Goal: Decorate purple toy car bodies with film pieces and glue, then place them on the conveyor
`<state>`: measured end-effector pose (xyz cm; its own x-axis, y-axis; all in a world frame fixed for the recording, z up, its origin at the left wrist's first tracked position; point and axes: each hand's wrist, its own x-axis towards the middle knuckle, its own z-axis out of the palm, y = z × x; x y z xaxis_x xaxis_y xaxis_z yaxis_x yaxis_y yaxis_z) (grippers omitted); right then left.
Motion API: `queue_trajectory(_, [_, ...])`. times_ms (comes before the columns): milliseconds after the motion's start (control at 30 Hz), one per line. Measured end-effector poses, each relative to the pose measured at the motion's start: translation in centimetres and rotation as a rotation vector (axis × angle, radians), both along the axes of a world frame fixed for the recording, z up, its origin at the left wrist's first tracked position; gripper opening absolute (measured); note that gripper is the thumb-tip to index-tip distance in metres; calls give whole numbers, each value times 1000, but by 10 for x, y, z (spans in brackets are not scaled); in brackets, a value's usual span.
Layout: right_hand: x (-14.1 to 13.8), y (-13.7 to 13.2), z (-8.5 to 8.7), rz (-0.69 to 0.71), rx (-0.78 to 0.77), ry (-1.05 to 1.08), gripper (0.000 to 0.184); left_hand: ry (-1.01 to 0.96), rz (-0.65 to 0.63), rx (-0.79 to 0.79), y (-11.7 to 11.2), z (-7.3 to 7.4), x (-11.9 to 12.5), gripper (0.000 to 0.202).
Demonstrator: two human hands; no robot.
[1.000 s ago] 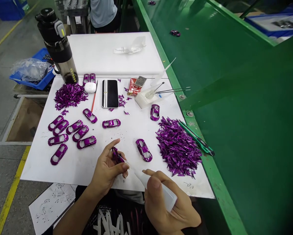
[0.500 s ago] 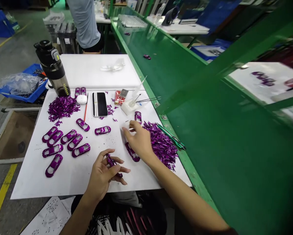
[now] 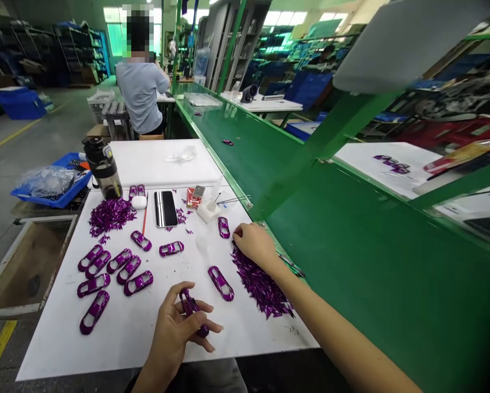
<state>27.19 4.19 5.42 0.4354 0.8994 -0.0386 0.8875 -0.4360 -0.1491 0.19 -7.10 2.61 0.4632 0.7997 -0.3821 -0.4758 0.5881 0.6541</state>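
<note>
My left hand (image 3: 178, 326) grips a purple toy car body (image 3: 194, 312) between thumb and fingers, above the front of the white table. My right hand (image 3: 256, 245) is at the far end of a heap of small pointed purple parts (image 3: 263, 286), fingertips curled together. Whatever they pinch, if anything, is hidden. One purple car body (image 3: 221, 283) lies between my hands, and another (image 3: 223, 227) sits just left of my right hand. Several more car bodies (image 3: 95, 312) lie on the left side of the table.
A second purple heap (image 3: 111, 217) lies by the dark bottle (image 3: 103, 169). Behind are a phone (image 3: 166, 209), a red brush or pen (image 3: 144, 218), and a white block (image 3: 208, 212) with thin tools. The green conveyor (image 3: 330, 262) borders the right. A person (image 3: 141, 93) sits ahead.
My right hand has moved right, from over the car body to the far end of the purple heap. My left hand keeps holding its car body. The view has tilted up.
</note>
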Motion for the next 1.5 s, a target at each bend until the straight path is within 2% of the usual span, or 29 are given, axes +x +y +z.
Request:
queue_trajectory(100, [2, 1, -5, 5, 16, 35, 17, -27, 15, 2, 0, -1, 0, 77])
queue_trajectory(167, [4, -2, -6, -6, 58, 67, 17, -30, 31, 5, 0, -1, 1, 74])
queue_trajectory(267, [5, -8, -8, -73, 183, 87, 6, -30, 44, 12, 0, -2, 3, 73])
queue_trajectory(367, [5, -13, -8, -123, 337, 104, 15, -67, 33, 7, 1, -5, 4, 69])
queue_trajectory(467, [6, -23, -3, -101, 454, 143, 17, -119, 14, -17, 5, -10, 5, 62])
queue_trajectory(533, [0, -39, 4, -71, 505, 164, 17, -124, 23, -25, 7, -12, 5, 63])
queue_trajectory(633, [-28, -79, 11, 91, 598, 244, 27, -76, 76, -32, 8, -12, 7, 65])
queue_trajectory(767, [-93, -129, 7, 517, 755, 380, 15, -29, 92, -49, 9, -8, 9, 61])
queue_trajectory(833, [-120, -138, 0, 580, 814, 392, 24, -2, 101, -64, 10, -7, 9, 59])
queue_trajectory(900, [-135, -139, -8, 592, 853, 408, 28, 46, 127, -60, 10, -8, 9, 57])
queue_trajectory(1067, [-135, -137, -19, 709, 836, 381, 34, 108, 159, -11, 7, -10, 10, 50])
queue_trajectory(1233, [-130, -141, -24, 770, 787, 307, 46, 162, 201, 19, 4, -11, 14, 44])
queue_trajectory(1333, [-130, -142, -19, 756, 753, 352, 48, 190, 260, -14, 0, -11, 16, 41])
queue_trajectory(1500, [-141, -144, -4, 667, 615, 545, 33, 251, 390, 3, -5, -7, 20, 37])
